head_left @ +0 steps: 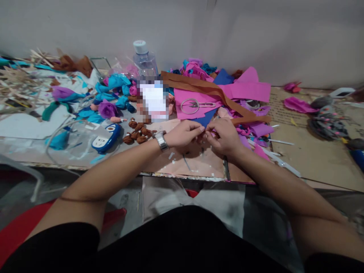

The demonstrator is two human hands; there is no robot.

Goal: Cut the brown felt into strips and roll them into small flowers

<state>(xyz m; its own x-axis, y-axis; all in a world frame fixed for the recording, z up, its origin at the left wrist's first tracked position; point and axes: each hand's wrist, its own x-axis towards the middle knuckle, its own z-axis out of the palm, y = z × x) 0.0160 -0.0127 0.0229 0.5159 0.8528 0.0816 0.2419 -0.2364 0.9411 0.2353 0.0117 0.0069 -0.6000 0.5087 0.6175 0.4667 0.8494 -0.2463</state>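
Note:
Close together over the front of the table, my left hand (186, 133) and my right hand (223, 135) have their fingertips pinched, almost touching. Whatever they hold is too small and hidden to name. Just beyond them lies a bright pink paper sheet (182, 96) with thread snips (202, 104) resting on it. A long brown paper strip (196, 82) runs across the pink paper toward the right. Left of my left hand sit several small brown wrapped paper bundles (139, 132). Small white scraps lie on the table under my wrists.
A capped clear bottle (145, 62) stands at the back beside a blurred bright rectangle (155, 99). Leftward are a purple paper flower (107, 109), blue paper pieces (115, 81) and a blue power socket (106, 138). A dark, pink-dotted bundle (327, 123) lies far right on cardboard (290, 151).

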